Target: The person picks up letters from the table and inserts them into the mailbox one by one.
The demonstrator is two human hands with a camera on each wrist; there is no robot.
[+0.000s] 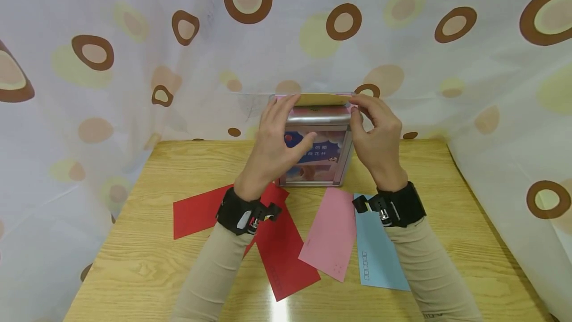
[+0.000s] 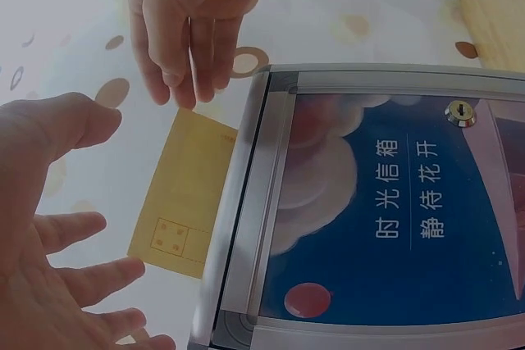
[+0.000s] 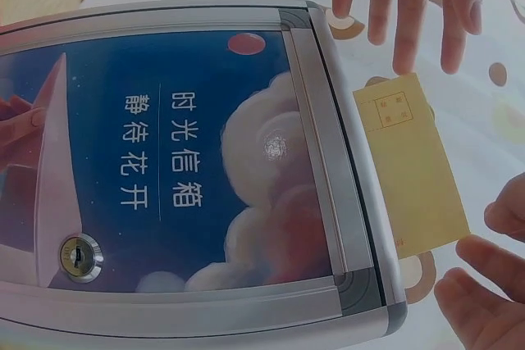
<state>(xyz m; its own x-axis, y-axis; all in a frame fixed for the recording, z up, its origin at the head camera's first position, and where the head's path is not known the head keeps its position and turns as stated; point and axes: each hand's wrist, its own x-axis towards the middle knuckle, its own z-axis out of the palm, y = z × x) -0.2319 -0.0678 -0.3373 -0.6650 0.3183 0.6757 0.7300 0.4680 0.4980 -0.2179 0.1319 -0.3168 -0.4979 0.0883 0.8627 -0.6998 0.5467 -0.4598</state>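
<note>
A yellow envelope (image 1: pixel 322 99) stands partly in the top of a silver-framed letter box (image 1: pixel 319 140); its lower part is hidden behind the box's top edge. My left hand (image 1: pixel 278 145) is spread at the envelope's left end, and in the left wrist view one fingertip meets its corner. At the other end, my right hand (image 1: pixel 379 135) touches the opposite corner with a fingertip, thumb apart from the paper. Both wrist views show the envelope (image 3: pixel 414 165) with its printed stamp square, and the box's blue front panel (image 2: pixel 361 161) with white characters and a lock.
Red envelopes (image 1: pixel 286 247) overlap on the wooden table (image 1: pixel 134 262), left of a pink envelope (image 1: pixel 330 235). A light blue envelope (image 1: pixel 380 257) lies partly under my right forearm. Patterned cloth (image 1: pixel 286 53) hangs behind the box and along both sides.
</note>
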